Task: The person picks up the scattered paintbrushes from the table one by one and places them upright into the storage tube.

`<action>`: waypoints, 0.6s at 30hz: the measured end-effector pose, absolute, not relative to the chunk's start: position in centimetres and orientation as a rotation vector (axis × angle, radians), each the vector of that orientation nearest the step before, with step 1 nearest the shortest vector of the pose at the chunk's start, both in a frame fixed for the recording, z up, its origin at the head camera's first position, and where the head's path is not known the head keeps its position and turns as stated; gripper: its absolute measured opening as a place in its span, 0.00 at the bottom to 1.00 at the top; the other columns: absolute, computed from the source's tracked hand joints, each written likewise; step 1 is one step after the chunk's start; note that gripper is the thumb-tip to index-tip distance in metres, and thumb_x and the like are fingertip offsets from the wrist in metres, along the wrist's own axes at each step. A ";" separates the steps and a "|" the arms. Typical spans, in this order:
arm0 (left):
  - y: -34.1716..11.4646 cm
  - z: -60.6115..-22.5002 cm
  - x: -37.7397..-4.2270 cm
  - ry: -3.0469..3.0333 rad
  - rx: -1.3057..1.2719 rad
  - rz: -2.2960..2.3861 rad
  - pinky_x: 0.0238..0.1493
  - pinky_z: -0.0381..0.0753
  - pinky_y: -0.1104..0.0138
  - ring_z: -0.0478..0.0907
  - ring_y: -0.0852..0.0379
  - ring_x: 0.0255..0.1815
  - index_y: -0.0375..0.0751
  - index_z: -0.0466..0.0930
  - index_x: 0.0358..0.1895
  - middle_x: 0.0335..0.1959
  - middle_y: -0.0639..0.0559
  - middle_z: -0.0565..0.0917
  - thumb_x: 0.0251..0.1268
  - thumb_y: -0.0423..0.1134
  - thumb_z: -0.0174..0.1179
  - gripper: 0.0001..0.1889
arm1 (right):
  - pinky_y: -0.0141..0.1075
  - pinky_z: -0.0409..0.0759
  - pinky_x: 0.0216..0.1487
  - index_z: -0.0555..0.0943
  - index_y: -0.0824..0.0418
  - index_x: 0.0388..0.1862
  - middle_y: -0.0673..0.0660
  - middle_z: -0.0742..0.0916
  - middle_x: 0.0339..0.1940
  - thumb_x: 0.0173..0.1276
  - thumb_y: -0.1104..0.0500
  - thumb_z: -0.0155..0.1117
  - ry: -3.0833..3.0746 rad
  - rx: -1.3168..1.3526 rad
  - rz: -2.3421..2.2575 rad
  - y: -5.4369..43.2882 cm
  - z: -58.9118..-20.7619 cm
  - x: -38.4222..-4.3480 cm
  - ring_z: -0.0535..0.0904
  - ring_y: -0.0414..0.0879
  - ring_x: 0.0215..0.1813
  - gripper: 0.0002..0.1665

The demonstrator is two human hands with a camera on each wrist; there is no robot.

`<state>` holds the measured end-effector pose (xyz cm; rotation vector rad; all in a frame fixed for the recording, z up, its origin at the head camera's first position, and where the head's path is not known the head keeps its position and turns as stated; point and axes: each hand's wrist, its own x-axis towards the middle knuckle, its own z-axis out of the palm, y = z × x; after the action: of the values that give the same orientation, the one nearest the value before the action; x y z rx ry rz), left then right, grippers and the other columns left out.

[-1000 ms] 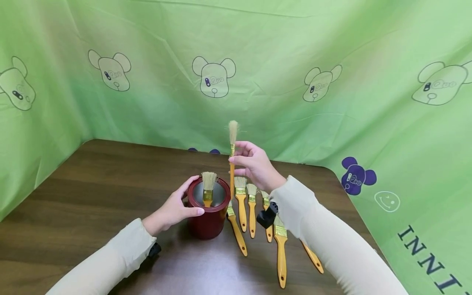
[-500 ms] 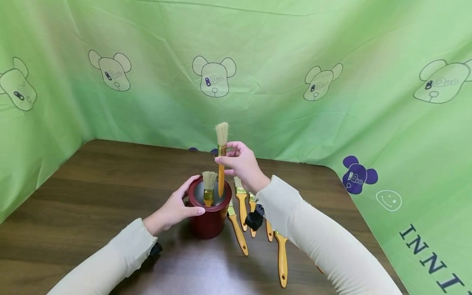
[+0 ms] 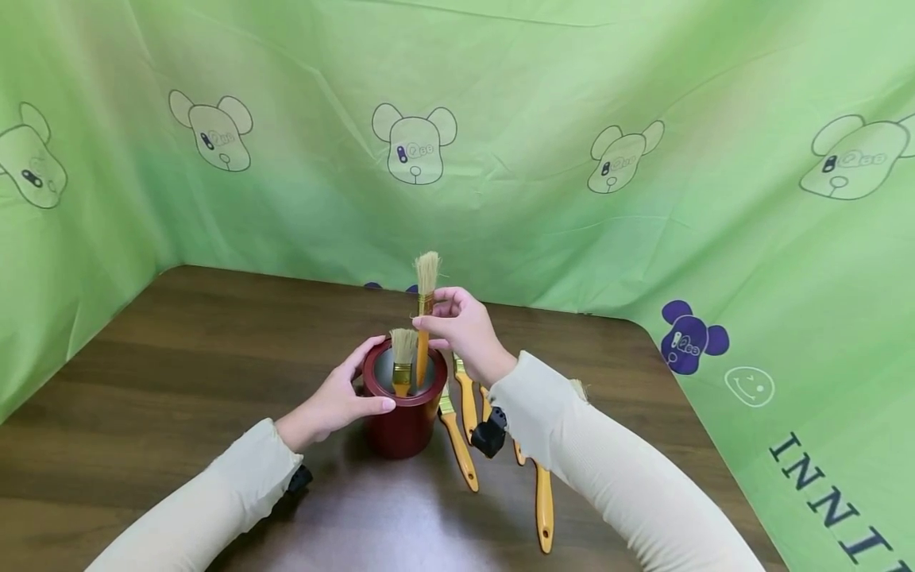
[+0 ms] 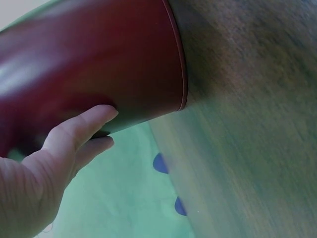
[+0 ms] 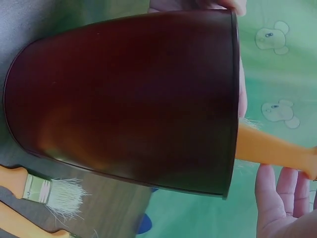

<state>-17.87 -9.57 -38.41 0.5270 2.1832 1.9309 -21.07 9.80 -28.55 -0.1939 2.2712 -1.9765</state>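
Note:
My left hand (image 3: 330,407) grips the side of a dark red bucket (image 3: 400,433), thumb at the near rim and fingers around the far-left side. One paintbrush (image 3: 403,349) stands in the bucket, bristles up. Between thumb and fingers, my right hand (image 3: 465,330) pinches a second paintbrush (image 3: 426,274) upright, bristles on top, its handle end down inside the bucket's opening. The right wrist view shows that orange handle (image 5: 272,148) crossing the rim. In the left wrist view, my fingers lie against the bucket wall (image 4: 99,59).
Several paintbrushes with orange handles lie right of the bucket, among them a near brush (image 3: 461,453) and a longer one (image 3: 545,508), partly hidden under my right forearm. A green printed cloth (image 3: 500,199) hangs behind the wooden table (image 3: 179,381).
My right hand has carried its paintbrush left from beside the bucket to over the opening, then lowered it so the handle goes in. My left hand has stayed on the bucket.

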 end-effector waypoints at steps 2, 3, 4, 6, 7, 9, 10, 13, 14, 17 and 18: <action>-9.6 -38.4 -17.9 2.183 0.520 1.924 0.59 0.70 0.50 0.64 0.37 0.64 0.41 0.50 0.74 0.68 0.35 0.61 0.54 0.39 0.70 0.47 | 0.45 0.82 0.45 0.69 0.66 0.57 0.57 0.76 0.40 0.60 0.68 0.66 2.273 -0.192 -1.974 9.8 -28.6 -21.0 0.78 0.45 0.39 0.26; -9.6 -38.4 -17.9 2.185 0.518 1.923 0.59 0.70 0.50 0.63 0.37 0.64 0.41 0.50 0.74 0.68 0.35 0.61 0.54 0.39 0.70 0.47 | 0.45 0.82 0.45 0.69 0.66 0.57 0.56 0.76 0.40 0.60 0.68 0.66 2.271 -0.188 -1.974 9.8 -28.7 -21.0 0.78 0.45 0.39 0.26; -9.6 -38.4 -17.9 2.185 0.516 1.924 0.59 0.70 0.50 0.63 0.37 0.64 0.41 0.50 0.74 0.68 0.35 0.61 0.53 0.39 0.70 0.47 | 0.45 0.82 0.44 0.69 0.66 0.57 0.56 0.76 0.39 0.61 0.68 0.66 2.268 -0.184 -1.975 9.8 -28.8 -21.0 0.78 0.45 0.39 0.26; -9.7 -38.4 -17.8 2.188 0.510 1.925 0.60 0.69 0.49 0.62 0.37 0.65 0.40 0.50 0.74 0.68 0.35 0.61 0.53 0.38 0.70 0.47 | 0.44 0.82 0.43 0.69 0.66 0.56 0.56 0.76 0.38 0.61 0.68 0.66 2.271 -0.174 -1.976 9.8 -29.0 -21.0 0.77 0.45 0.38 0.25; -9.7 -38.4 -17.8 2.191 0.509 1.926 0.60 0.68 0.49 0.62 0.38 0.65 0.40 0.50 0.74 0.68 0.35 0.61 0.53 0.38 0.70 0.47 | 0.44 0.82 0.43 0.69 0.66 0.56 0.56 0.76 0.38 0.61 0.68 0.66 2.274 -0.167 -1.975 9.8 -29.1 -21.0 0.77 0.45 0.38 0.25; -9.6 -38.4 -17.8 2.193 0.513 1.931 0.61 0.68 0.49 0.61 0.38 0.66 0.40 0.51 0.74 0.69 0.36 0.61 0.53 0.39 0.71 0.47 | 0.44 0.82 0.43 0.70 0.66 0.55 0.56 0.76 0.37 0.61 0.68 0.66 2.284 -0.152 -1.970 9.9 -29.4 -21.0 0.77 0.45 0.38 0.24; -9.6 -38.4 -17.8 2.192 0.514 1.932 0.61 0.67 0.48 0.60 0.38 0.66 0.40 0.51 0.74 0.69 0.36 0.61 0.52 0.39 0.71 0.47 | 0.44 0.82 0.43 0.70 0.66 0.54 0.56 0.76 0.37 0.61 0.68 0.66 2.294 -0.148 -1.966 9.9 -29.5 -21.0 0.77 0.45 0.38 0.24; -9.6 -38.4 -17.9 2.191 0.516 1.935 0.62 0.66 0.48 0.59 0.38 0.67 0.40 0.51 0.74 0.69 0.36 0.61 0.52 0.39 0.71 0.48 | 0.47 0.81 0.45 0.70 0.66 0.54 0.56 0.77 0.37 0.61 0.68 0.66 2.312 -0.139 -1.966 10.0 -29.8 -21.0 0.77 0.46 0.39 0.23; -9.6 -38.5 -17.9 2.189 0.517 1.936 0.62 0.66 0.48 0.58 0.38 0.67 0.39 0.51 0.74 0.69 0.36 0.61 0.52 0.39 0.71 0.48 | 0.48 0.81 0.46 0.70 0.66 0.54 0.56 0.77 0.37 0.61 0.68 0.66 2.312 -0.140 -1.973 10.1 -29.9 -21.0 0.77 0.46 0.39 0.24; -9.6 -38.5 -17.9 2.185 0.517 1.933 0.62 0.65 0.47 0.58 0.38 0.68 0.40 0.50 0.74 0.70 0.36 0.60 0.52 0.39 0.71 0.48 | 0.50 0.80 0.47 0.70 0.66 0.57 0.57 0.76 0.38 0.61 0.68 0.65 2.309 -0.144 -1.995 10.2 -30.1 -21.0 0.77 0.45 0.38 0.25; -9.6 -38.5 -18.0 2.186 0.520 1.933 0.62 0.65 0.47 0.58 0.38 0.68 0.39 0.50 0.74 0.70 0.36 0.60 0.52 0.40 0.71 0.48 | 0.50 0.80 0.47 0.70 0.67 0.58 0.57 0.76 0.39 0.61 0.68 0.65 2.308 -0.148 -1.999 10.3 -30.1 -20.9 0.77 0.45 0.39 0.26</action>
<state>-17.98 -9.61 -38.46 0.5198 2.1862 1.9331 -20.93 10.30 -30.08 -0.1485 2.3079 -1.9989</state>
